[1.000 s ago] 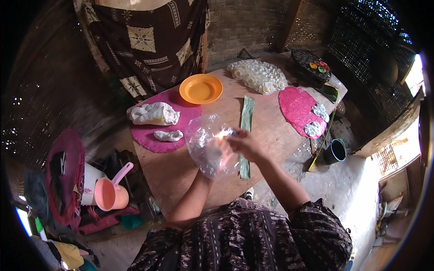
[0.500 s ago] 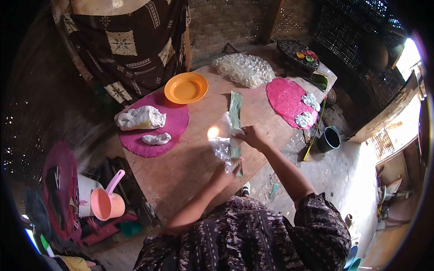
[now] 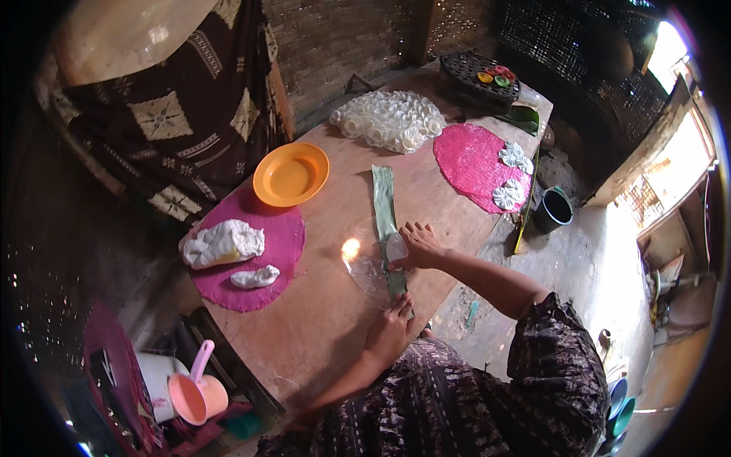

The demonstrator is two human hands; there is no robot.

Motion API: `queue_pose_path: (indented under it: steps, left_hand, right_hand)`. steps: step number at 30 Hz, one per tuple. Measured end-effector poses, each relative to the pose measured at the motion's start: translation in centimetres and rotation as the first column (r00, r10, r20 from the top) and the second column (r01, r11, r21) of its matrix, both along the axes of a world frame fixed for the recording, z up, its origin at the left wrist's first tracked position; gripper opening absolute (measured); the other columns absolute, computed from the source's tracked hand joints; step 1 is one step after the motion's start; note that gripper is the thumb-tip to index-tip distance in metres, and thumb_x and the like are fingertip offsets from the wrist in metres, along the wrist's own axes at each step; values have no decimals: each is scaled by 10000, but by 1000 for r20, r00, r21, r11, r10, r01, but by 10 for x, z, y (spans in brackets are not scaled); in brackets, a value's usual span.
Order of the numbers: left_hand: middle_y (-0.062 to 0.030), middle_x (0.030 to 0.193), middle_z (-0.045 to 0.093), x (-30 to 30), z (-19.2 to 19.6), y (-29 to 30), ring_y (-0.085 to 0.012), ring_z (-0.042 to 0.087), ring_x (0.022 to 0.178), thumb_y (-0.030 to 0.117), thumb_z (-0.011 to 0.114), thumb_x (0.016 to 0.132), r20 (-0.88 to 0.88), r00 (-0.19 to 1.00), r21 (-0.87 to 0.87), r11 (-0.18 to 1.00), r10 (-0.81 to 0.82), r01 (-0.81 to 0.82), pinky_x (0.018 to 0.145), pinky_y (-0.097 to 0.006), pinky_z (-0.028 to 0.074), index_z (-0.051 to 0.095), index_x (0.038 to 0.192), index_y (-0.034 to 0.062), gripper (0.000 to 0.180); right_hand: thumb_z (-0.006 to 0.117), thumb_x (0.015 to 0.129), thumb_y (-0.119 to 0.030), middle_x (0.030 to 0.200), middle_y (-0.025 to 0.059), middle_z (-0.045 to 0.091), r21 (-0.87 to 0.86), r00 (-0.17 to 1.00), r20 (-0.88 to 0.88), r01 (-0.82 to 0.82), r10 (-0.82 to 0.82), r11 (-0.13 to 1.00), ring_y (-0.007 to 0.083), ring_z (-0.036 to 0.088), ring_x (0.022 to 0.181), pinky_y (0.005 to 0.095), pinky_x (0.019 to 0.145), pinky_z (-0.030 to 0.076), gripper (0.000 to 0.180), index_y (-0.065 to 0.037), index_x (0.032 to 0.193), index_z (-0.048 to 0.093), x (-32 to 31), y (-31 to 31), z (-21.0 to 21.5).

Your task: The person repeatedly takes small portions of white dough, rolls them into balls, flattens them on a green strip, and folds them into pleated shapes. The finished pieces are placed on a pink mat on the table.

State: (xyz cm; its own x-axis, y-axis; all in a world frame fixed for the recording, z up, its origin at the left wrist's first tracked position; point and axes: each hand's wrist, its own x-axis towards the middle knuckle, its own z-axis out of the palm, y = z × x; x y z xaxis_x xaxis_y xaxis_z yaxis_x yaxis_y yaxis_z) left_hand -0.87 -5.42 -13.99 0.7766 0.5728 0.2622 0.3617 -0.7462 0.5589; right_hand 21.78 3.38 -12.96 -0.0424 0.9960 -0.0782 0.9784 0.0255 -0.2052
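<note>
A long green leaf strip lies down the middle of the wooden table. On it sits a small flattened piece of white dough. My right hand leans over this piece from the right, fingers apart and thumb at its near edge. The fingers of my left hand are drawn together on the strip's near end. Clear plastic sheet lies crumpled just left of the strip, with a bright glare beside it. How much plastic reaches under my right hand, I cannot tell.
Left on the table are a magenta mat with a large dough lump and a smaller one, and an orange plate. Beyond sit piled white rosettes; a pink mat with several rosettes lies right.
My left hand has gone from the raised plastic to the leaf strip's near end. The plastic is now down on the table. My right hand has lowered and spread its fingers; the view has shifted.
</note>
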Motion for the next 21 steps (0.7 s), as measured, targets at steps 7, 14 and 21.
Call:
queue_pose_path:
  steps: [7,14,21]
  left_hand:
    - [-207,1298,582,-1,17,2,-329,533,1235,275,550,957,-66,998,59,998,-17,21,1105,-423,357,595,1212,-51,416]
    - [-163,1247,625,4,1,3,-318,551,1211,290,620,914,-24,1000,91,996,11,-9,1067,-436,391,634,1165,-13,393]
    - [-185,1220,632,11,34,22,-348,566,1183,308,659,890,-104,993,-37,997,58,-62,1036,-452,419,614,1191,-15,444]
  right_hand:
    - [684,620,-777,1176,144,544,5,996,-6,84,-84,996,320,502,1162,468,936,376,978,-7,1204,543,24,60,-3]
    - [693,608,-777,1244,139,541,55,972,28,232,-234,971,313,489,1199,476,945,382,997,-21,1243,550,46,119,-6]
    - [705,566,-798,1293,160,548,24,966,123,224,-225,974,338,488,1238,519,998,371,1033,-43,1255,558,32,136,31]
